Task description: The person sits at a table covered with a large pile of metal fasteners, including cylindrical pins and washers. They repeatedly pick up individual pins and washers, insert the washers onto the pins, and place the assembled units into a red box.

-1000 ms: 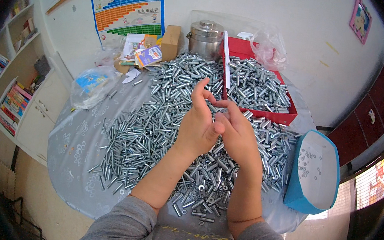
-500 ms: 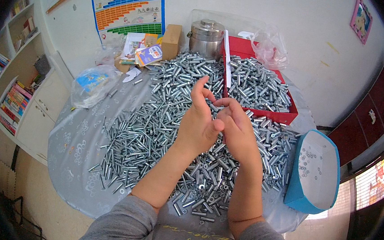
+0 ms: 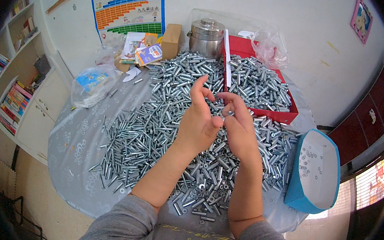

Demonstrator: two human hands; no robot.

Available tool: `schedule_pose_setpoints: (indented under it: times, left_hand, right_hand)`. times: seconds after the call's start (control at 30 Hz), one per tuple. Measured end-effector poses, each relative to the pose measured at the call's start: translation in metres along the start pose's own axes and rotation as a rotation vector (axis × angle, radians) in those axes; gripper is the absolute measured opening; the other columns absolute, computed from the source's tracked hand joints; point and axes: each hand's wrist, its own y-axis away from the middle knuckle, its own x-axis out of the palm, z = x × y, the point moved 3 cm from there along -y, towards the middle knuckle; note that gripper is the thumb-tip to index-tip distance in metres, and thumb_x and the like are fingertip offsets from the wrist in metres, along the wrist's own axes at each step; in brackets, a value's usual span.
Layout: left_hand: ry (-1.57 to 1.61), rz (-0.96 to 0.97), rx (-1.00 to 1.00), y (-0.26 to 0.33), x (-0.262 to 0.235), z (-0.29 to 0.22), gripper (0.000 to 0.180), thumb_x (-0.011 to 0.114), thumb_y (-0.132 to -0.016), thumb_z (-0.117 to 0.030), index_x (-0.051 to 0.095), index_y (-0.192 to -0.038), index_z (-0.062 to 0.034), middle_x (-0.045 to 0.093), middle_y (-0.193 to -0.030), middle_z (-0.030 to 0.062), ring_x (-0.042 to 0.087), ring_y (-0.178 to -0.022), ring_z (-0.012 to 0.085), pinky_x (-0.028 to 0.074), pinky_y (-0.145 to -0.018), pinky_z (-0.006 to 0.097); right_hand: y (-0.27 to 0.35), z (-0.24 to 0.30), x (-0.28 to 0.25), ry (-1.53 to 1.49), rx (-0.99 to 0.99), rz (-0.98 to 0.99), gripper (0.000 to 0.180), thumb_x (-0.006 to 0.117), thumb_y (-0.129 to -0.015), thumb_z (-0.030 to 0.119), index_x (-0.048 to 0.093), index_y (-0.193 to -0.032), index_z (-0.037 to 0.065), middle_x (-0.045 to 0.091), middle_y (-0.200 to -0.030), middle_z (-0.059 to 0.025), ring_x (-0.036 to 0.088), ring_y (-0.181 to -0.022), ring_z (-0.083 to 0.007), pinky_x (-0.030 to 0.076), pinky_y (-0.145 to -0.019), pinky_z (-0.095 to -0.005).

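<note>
My left hand [image 3: 199, 123] and my right hand [image 3: 241, 132] are raised over a wide pile of silvery metal sleeves and bolts [image 3: 132, 138], with nuts and washers [image 3: 213, 198] mixed in at the near side. Both hands have their fingers bent and their thumbs turned toward each other. A small shiny bit shows between the right thumb and fingers, too small to name. The left forefinger points up, while its other fingers curl inward. Whatever the left fingers hold is hidden behind the hand.
A red box [image 3: 287, 116] full of similar metal pieces stands at the back right. At right is a blue bin [image 3: 292, 191] with scattered small rings. A steel pot [image 3: 206, 40], a cardboard box [image 3: 171, 41], booklets [image 3: 148, 54] and a plastic bag [image 3: 94, 85] line the back and left.
My right hand has shifted slightly, its thumb and fingertips drawing a little apart from the left thumb, so a small shiny bit shows. The left hand has hardly moved.
</note>
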Motion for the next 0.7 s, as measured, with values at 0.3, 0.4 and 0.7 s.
schedule_pose_setpoints:
  times: [0.3,0.4,0.7]
  left_hand:
    - [0.004,-0.04,0.026,-0.002,-0.002,0.004,0.105,0.019,-0.068,-0.08,0.013,-0.129,0.0047,0.044,-0.095,0.0163,0.053,-0.075,0.0287,0.044,-0.06,0.032]
    - [-0.041,-0.036,-0.028,-0.002,0.0,0.005,0.105,0.019,-0.067,-0.081,0.013,-0.129,0.0043,0.045,-0.093,0.0157,0.054,-0.071,0.0285,0.044,-0.058,0.033]
    - [-0.061,0.029,-0.021,0.0,0.008,0.005,0.106,0.022,-0.066,-0.081,0.016,-0.128,0.0038,0.046,-0.086,0.0113,0.054,-0.065,0.0253,0.042,-0.052,0.031]
  right_hand:
    - [-0.005,-0.008,-0.024,0.177,0.183,-0.207,0.03,0.05,-0.085,0.025,0.055,-0.101,0.0,0.06,-0.079,-0.0145,0.058,-0.075,-0.027,0.043,-0.068,-0.0346]
    - [0.001,0.004,0.008,0.02,0.099,0.042,0.024,0.05,-0.086,0.022,0.057,-0.092,0.0,0.06,-0.075,-0.0151,0.058,-0.067,-0.0264,0.043,-0.062,-0.0314]
    - [-0.002,-0.008,-0.013,0.25,0.152,-0.171,0.028,0.054,-0.083,0.027,0.057,-0.091,0.0,0.061,-0.078,-0.0128,0.059,-0.071,-0.0218,0.044,-0.063,-0.0308]
